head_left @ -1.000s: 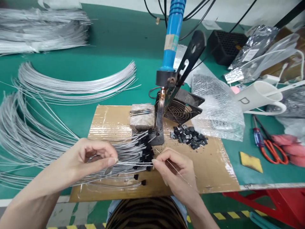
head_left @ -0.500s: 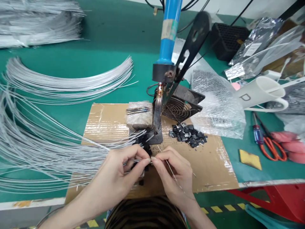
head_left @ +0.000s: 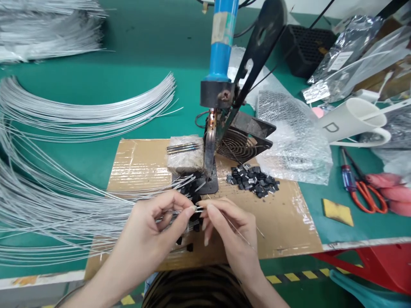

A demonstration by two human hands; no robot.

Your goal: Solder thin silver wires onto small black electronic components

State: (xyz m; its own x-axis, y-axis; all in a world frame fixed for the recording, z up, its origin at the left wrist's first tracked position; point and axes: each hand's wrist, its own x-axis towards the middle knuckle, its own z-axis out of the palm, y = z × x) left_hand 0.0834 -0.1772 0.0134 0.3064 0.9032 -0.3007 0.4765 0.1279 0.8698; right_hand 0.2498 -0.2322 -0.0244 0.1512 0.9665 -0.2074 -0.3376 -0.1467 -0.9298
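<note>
My left hand (head_left: 157, 226) pinches the stripped ends of grey wires (head_left: 96, 205) between thumb and forefinger; their bright tips stick out to the right. Just right of them, my right hand (head_left: 233, 226) has its thumb and forefinger closed at the tips, with the other fingers curled below. A thin solder wire (head_left: 239, 233) runs through the right hand and across its back. Behind both hands stands a soldering iron (head_left: 221, 51) with a blue handle, clamped tip-down in a black stand. Black connectors on finished wire ends lie partly hidden under the hands.
Cardboard (head_left: 282, 218) covers the work spot. On it are a heap of small black connectors (head_left: 253, 179), a fan (head_left: 240, 141) and a wrapped block (head_left: 184, 160). A yellow sponge (head_left: 338, 211), orange-handled scissors (head_left: 367, 196) and a white mug (head_left: 345, 119) lie right; wire bundles (head_left: 90, 113) fill the left.
The right fingertips have shifted from a pinch against the left ones to a looser grip, with the lower fingers stretched down. The wire tips now show between the hands. The view has shifted slightly.
</note>
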